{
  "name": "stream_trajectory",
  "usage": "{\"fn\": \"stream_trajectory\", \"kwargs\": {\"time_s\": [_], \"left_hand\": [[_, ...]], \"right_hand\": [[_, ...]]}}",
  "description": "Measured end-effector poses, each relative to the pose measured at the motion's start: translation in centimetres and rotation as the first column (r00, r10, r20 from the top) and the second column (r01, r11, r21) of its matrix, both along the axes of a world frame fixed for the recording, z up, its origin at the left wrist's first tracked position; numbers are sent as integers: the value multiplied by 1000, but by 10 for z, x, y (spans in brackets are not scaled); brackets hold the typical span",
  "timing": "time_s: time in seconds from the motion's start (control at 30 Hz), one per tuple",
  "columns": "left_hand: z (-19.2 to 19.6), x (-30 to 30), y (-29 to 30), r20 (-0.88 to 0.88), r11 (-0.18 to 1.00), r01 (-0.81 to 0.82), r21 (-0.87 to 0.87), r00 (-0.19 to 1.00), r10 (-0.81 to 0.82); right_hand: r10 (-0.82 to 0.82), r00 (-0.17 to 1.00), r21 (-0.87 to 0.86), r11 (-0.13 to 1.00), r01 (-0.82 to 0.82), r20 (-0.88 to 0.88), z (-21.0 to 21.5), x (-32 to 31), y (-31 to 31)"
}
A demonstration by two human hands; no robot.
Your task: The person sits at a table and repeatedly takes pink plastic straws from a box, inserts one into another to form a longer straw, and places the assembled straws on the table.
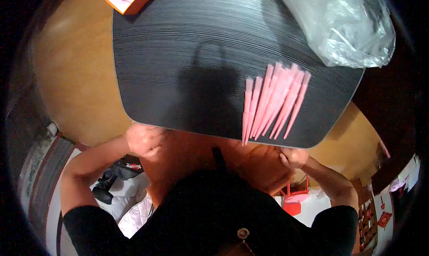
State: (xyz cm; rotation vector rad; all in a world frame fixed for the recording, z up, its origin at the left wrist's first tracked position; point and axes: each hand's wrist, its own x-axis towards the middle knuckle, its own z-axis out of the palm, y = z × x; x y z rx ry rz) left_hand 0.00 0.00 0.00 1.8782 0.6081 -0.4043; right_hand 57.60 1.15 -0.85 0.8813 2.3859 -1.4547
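A loose row of slim pink sticks (273,99) with pale see-through ends lies at the right near part of the dark tabletop (156,77). Their exact kind is unclear; a few narrow tips reach the near edge. My left hand (145,139) is at the table's near left corner, its fingers curled and partly washed out by light. Just below the near edge on the right, under the pink sticks, is my right hand (294,157), closed with the fingers bent in. Whatever either hand grips, if anything, is hidden.
An orange-edged box (129,6) with more pink sticks stands at the far left. A crumpled clear plastic bag (348,33) covers the far right corner, hanging past the edge. Down by the floor at right is a red stool (295,197). Dark and white items lie lower left.
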Motion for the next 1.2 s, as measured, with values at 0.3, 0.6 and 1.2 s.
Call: {"fn": "stream_trajectory", "kwargs": {"time_s": [0.3,0.6,1.2], "left_hand": [[-19,25,-45,96,691,-117,713,993,69],[-8,49,-66,238,508,-237,828,969,63],[-15,217,-58,617,-13,-683,730,651,443]], "right_hand": [[-46,994,356,934,9,96,-43,27,-6],[-40,996,710,699,87,-82,-9,-5,-48],[-340,678,666,171,726,-652,10,-85,-40]]}}
